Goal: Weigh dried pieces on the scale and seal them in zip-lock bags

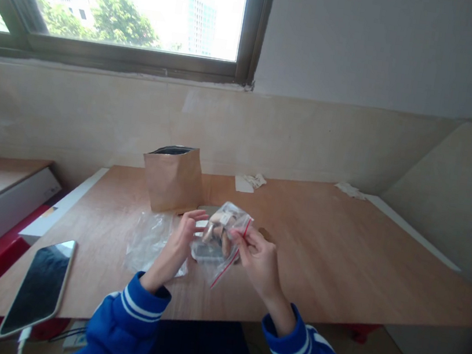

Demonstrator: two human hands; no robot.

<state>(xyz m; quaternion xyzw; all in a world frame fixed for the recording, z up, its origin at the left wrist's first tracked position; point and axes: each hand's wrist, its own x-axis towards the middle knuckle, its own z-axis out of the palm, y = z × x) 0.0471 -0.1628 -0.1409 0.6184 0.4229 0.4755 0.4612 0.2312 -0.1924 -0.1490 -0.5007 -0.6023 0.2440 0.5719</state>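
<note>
Two bare hands work above a wooden table (338,262), towards the middle of its front edge. Between them is one clear zip bag (221,222), lifted off the tabletop and tilted, with a red strip (223,271) along its right side. A small whitish patch (225,218) on it looks like a label, too small to read. Several brown pieces (225,244) lie inside; they overlap, so I cannot give an exact count.

The right hand (259,262) is closed in a pinch, thumb against fingers, gripping the bag at its red-stripped side. The left hand (184,234) is partly open, fingers spread and loosely curved at the bag's left side; I cannot tell whether the fingertips touch it.

Below the bag sits one clear container (196,255), mostly covered. Left of it lies one flat, crinkled clear plastic bag (145,241), partly behind the left forearm. One brown paper bag (174,180) stands upright with its mouth open, left of centre and near the back edge; its visible face is plain.

Along the back edge are two crumpled white scraps: one (255,180) over a white sheet (242,184) near the middle, another (349,190) farther right. One phone (40,284), screen dark, lies at the front left corner, its lower end past the edge, with one white cable (24,335) plugged in.
</note>
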